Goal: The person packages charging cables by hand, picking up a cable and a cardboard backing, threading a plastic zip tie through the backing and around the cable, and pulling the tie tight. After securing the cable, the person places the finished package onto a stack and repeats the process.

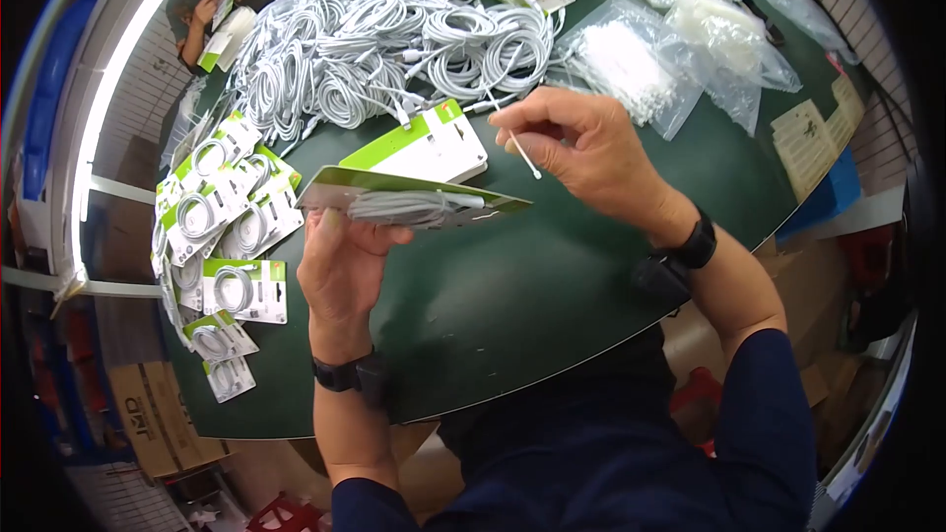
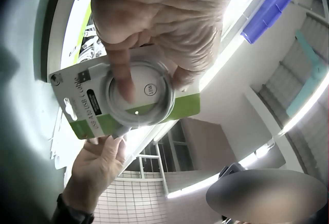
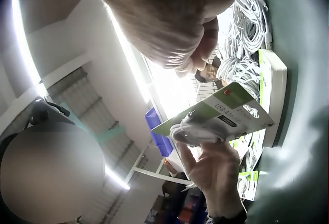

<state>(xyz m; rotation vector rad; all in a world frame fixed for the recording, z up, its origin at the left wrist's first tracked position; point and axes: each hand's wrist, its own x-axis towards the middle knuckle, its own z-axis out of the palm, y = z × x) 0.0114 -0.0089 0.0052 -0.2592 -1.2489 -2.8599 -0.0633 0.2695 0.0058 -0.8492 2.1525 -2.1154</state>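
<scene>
Head view: the left hand [image 1: 340, 271] grips the carded cable [image 1: 406, 205] above the table [image 1: 493, 310]; the right hand [image 1: 603, 158] pinches a white tie [image 1: 523, 152], which a loose pinch could drop. Left wrist view: finger pressure on the coil [image 2: 168, 98] could bend the card [image 2: 186, 106]. Right wrist view: the tie is hidden.

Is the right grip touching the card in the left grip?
No, the head view shows the right grip pinching a thin white tie, apart from the card in the left grip.
</scene>
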